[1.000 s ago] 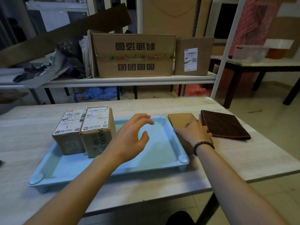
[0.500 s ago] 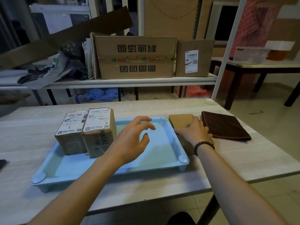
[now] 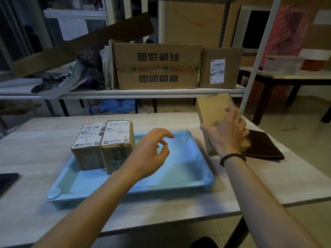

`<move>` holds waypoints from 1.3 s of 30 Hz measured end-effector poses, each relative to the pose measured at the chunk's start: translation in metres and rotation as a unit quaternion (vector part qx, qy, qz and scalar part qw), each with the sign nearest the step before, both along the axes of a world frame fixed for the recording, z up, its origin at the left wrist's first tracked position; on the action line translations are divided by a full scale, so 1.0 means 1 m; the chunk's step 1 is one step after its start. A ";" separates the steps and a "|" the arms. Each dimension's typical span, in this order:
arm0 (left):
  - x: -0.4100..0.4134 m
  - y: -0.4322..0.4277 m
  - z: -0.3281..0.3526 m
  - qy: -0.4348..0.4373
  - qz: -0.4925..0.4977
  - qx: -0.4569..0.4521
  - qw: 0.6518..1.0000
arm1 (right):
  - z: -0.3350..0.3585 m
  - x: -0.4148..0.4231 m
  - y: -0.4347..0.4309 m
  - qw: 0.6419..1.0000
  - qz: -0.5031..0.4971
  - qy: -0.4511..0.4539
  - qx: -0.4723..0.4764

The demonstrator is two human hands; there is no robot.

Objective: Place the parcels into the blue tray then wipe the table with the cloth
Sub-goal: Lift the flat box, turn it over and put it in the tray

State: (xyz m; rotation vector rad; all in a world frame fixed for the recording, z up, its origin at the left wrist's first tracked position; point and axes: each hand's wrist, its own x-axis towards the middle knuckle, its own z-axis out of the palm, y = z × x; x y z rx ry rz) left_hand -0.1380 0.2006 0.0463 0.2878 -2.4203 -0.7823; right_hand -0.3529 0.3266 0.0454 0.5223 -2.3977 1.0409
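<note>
A light blue tray (image 3: 179,183) lies on the wooden table (image 3: 35,154). Two labelled cardboard parcels stand side by side in its left end, one marked "1" (image 3: 87,149) and one marked "Y" (image 3: 117,142). My right hand (image 3: 225,133) grips a third, plain brown parcel (image 3: 213,110), tilted up on end beside the tray's right rim. A folded dark brown cloth (image 3: 263,147) lies flat just right of that parcel. My left hand (image 3: 150,154) hovers over the tray's bare middle, fingers apart and holding nothing.
A shelf behind the table carries a large printed carton (image 3: 157,65), a smaller labelled box (image 3: 220,68) and crumpled bags (image 3: 71,79). A white upright post (image 3: 254,68) rises at the table's far right corner. A dark flat object (image 3: 7,179) lies at the left edge.
My right hand has lifted the plain parcel from lying flat beside the tray to standing tilted on end. My left hand stays over the tray.
</note>
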 end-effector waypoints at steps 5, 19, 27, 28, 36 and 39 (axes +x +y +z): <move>-0.006 -0.002 0.008 0.019 0.042 0.128 0.991 | 0.021 0.047 -0.027 0.991 0.110 0.045 -0.057; 0.004 -0.031 0.046 0.150 0.054 0.444 0.882 | 0.027 0.117 -0.045 0.915 0.365 -0.048 -0.162; 0.032 -0.052 0.044 0.083 0.001 0.465 0.881 | 0.034 0.085 -0.039 0.834 0.394 -0.322 -0.214; 0.033 -0.051 0.044 0.075 -0.003 0.461 0.884 | 0.033 0.087 -0.039 0.824 0.405 -0.334 -0.215; 0.042 -0.050 0.045 0.023 -0.015 0.411 0.911 | 0.025 0.090 -0.040 0.820 0.380 -0.315 -0.291; 0.043 -0.050 0.044 0.013 -0.011 0.416 0.909 | 0.024 0.090 -0.040 0.817 0.390 -0.311 -0.290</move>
